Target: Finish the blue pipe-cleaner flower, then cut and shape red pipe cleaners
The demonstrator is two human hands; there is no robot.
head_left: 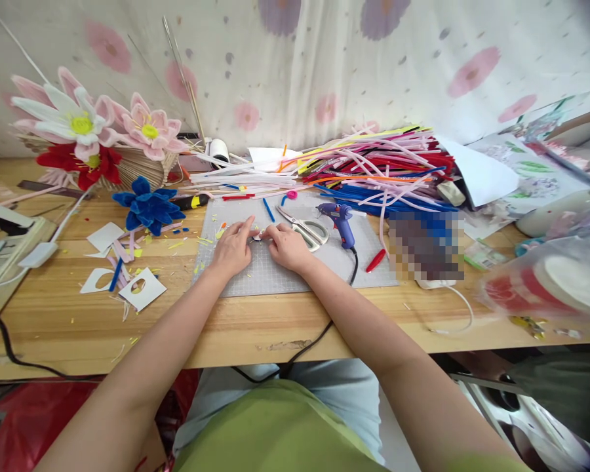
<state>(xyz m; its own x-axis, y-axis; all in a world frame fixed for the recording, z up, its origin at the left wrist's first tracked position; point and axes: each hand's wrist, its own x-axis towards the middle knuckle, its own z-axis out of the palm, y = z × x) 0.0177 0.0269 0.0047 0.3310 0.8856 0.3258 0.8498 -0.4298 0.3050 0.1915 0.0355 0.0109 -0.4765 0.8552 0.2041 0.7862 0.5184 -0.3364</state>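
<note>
My left hand (233, 249) and my right hand (286, 247) meet fingertip to fingertip low over the grey cutting mat (270, 284). Between them is a small pale piece (257, 237) with a dark edge, too small to name; both hands pinch at it, and the left index finger points up. Just beyond my right hand lie scissors (311, 234) with pale handles. A purple glue gun (340, 223) rests on the mat to the right, its black cord running off the front edge. A short blue pipe cleaner (268, 210) lies behind the hands.
Piled pipe cleaners (373, 160) fill the back. A blue fuzzy flower (148, 205) and a bunch of pink, white and red flowers (83, 124) stand left, near cut white cards (144, 289). A bagged cup (545, 282) stands right. A red clip-like piece (375, 260) lies on the mat.
</note>
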